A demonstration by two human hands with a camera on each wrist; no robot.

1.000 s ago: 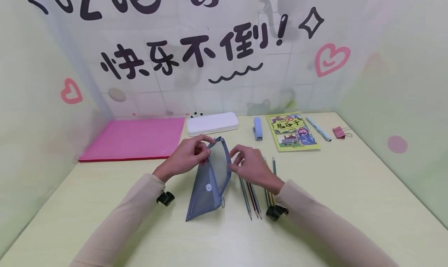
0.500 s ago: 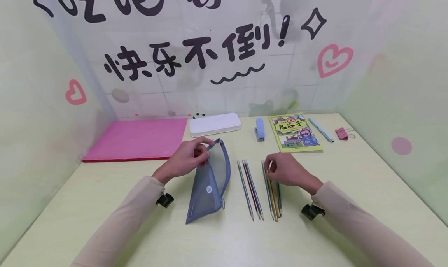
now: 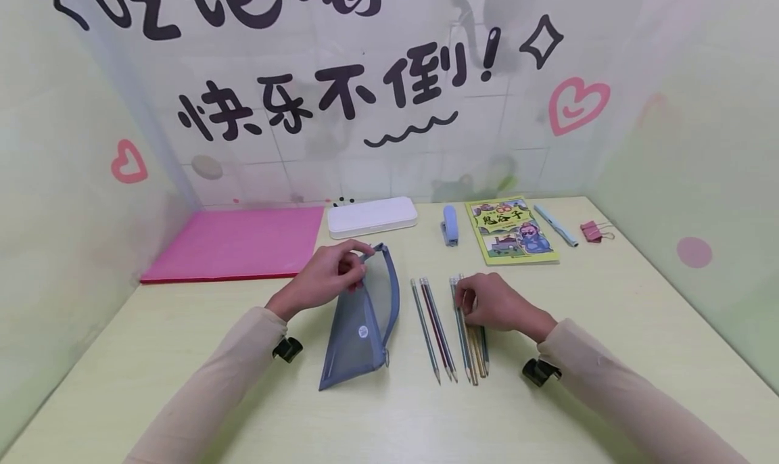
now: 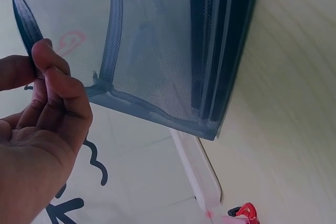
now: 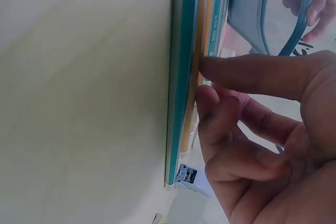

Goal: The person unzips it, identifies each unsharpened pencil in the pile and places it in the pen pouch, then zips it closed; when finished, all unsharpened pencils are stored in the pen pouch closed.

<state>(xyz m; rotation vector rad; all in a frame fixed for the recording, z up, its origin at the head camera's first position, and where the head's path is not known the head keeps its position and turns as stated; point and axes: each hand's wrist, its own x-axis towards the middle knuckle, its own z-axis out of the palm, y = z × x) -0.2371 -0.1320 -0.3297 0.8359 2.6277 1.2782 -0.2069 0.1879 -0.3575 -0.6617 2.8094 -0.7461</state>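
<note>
The left hand (image 3: pixel 331 271) is pinching the open pouch (image 3: pixel 349 349), while the right hand (image 3: pixel 502 303), its grip narrow, is touching pencils (image 3: pixel 473 353) on the table (image 3: pixel 389 427), perhaps not yet holding any, and is probably needing an even, gentle pinch.

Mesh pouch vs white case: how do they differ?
Look: the mesh pouch is blue-grey and see-through; the white case is opaque.
Pose: the left hand holds the mesh pouch open; the white case lies flat on the table.
Place: the mesh pouch is nearer; the white case is farther back.
Shared: the right hand touches neither.
</note>
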